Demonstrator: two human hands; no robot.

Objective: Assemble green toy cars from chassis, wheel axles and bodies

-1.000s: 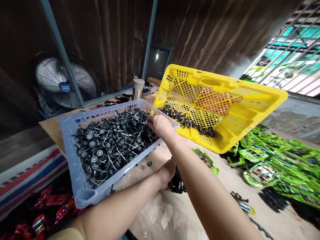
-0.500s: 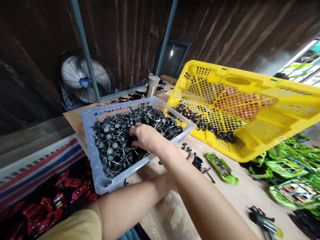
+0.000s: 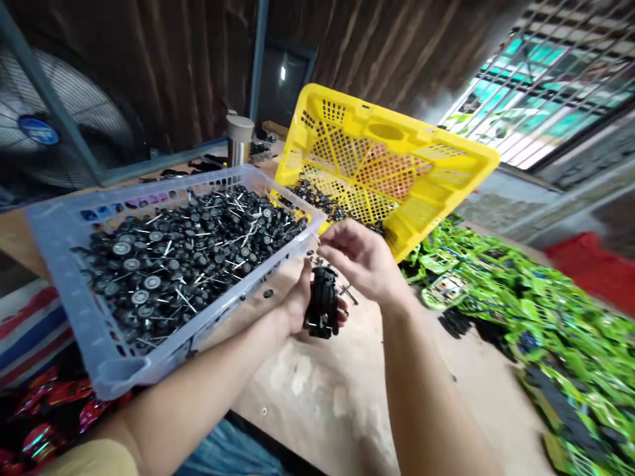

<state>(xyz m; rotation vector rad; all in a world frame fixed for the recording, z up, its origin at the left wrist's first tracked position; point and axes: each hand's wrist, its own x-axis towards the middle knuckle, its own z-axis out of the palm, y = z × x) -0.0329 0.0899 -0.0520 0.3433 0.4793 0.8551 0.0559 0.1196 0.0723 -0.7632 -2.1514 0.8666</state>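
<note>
My left hand (image 3: 297, 305) is closed around a black toy car chassis (image 3: 322, 305), held upright just above the wooden table (image 3: 322, 396). My right hand (image 3: 362, 261) hovers right above it, fingers pinched on a small wheel-and-axle piece that is too small to see clearly. Beside my hands on the left, a pale blue basket (image 3: 74, 291) tilts toward me, full of black wheels on metal axles (image 3: 183, 244).
A yellow crate (image 3: 421, 178) leans behind my hands with black parts along its lower side. Green toy car shells (image 3: 546, 311) pile up on the right. Red shells (image 3: 44, 410) lie at lower left. A steel cup (image 3: 239, 140) and a fan (image 3: 44, 125) stand behind.
My right hand has left the blue basket and come back over the chassis. My left hand has lifted the chassis up into view. The camera has swung right.
</note>
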